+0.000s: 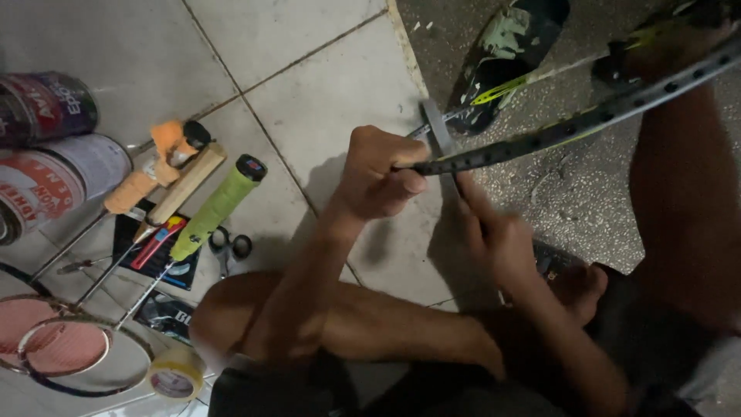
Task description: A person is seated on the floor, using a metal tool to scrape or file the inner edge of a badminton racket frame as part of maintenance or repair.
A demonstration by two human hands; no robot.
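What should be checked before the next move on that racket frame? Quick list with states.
1. Left hand gripping the racket frame: ok.
2. Right hand on the grey tape strip: cannot tell, blurred.
3. Tape lying flat on the frame: cannot tell.
4. Scissors on the tiles near the left arm: ok.
5. Tape roll by the knee: ok.
6. Spare rackets lying apart from the hands: ok.

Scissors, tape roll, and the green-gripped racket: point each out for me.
Scissors (228, 249), head view, on the handle loops.
Tape roll (176, 375), head view, on its side wall.
Green-gripped racket (217, 207), head view, on the grip wrap.
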